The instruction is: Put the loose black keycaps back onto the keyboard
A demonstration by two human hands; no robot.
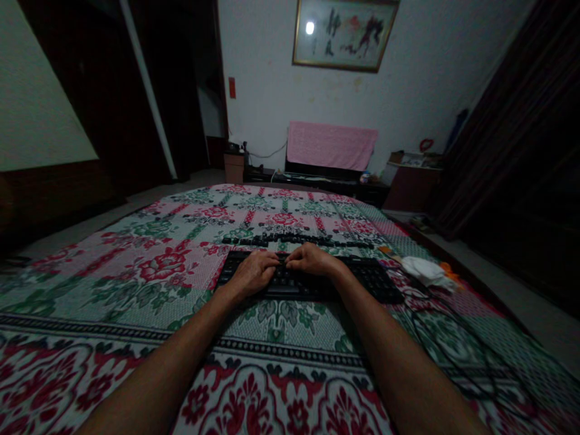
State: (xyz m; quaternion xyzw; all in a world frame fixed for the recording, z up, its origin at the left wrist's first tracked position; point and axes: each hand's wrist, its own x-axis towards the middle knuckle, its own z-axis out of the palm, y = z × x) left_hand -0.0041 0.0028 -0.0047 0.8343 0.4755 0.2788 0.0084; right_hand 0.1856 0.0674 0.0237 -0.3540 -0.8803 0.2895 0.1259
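A black keyboard [296, 290] lies on the patterned bedspread in front of me. Both hands are over its upper middle, fingertips close together. My left hand [257, 270] bends its fingers down onto the keys, pressed together. My right hand [312, 261] pinches thumb and fingers just beside the left fingertips. Whatever is between the fingers of either hand is too small and dark to make out. Behind the keyboard, a row of loose black keycaps [254, 240] stretches left to right on the cloth.
The floral bedspread [158, 266] covers the bed. To the right are a crumpled white cloth [426, 272], something orange [448, 272] and a looped black cable [475, 344]. Beyond the bed, a pink towel [332, 145] hangs over a dark screen below a framed picture [345, 35].
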